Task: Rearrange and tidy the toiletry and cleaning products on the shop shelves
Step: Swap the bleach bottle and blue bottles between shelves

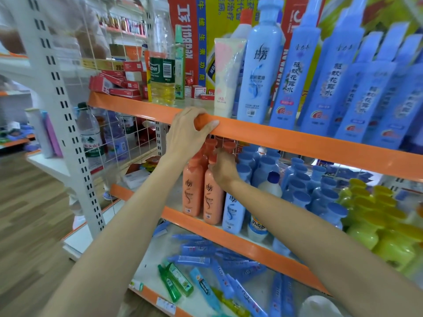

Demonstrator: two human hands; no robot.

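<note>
My left hand (186, 131) grips the orange front edge of the upper shelf (286, 139), fingers curled over the lip. My right hand (223, 168) reaches under that shelf and closes on the neck of an orange shampoo bottle (212, 200) in the middle shelf's front row. A second orange bottle (192, 191) stands just left of it, with more orange caps behind. To the right stand a white-and-blue shampoo bottle (233, 211) and several blue-capped bottles (304, 186).
The upper shelf holds a pale tube (225, 74), a tall blue bottle (261, 65) and several blue spray bottles (343, 83). Yellow-green bottles (377, 225) crowd the middle shelf's right. Blue tubes (229, 266) and green bottles (176, 282) lie scattered on the bottom shelf. A white upright (59, 94) stands left.
</note>
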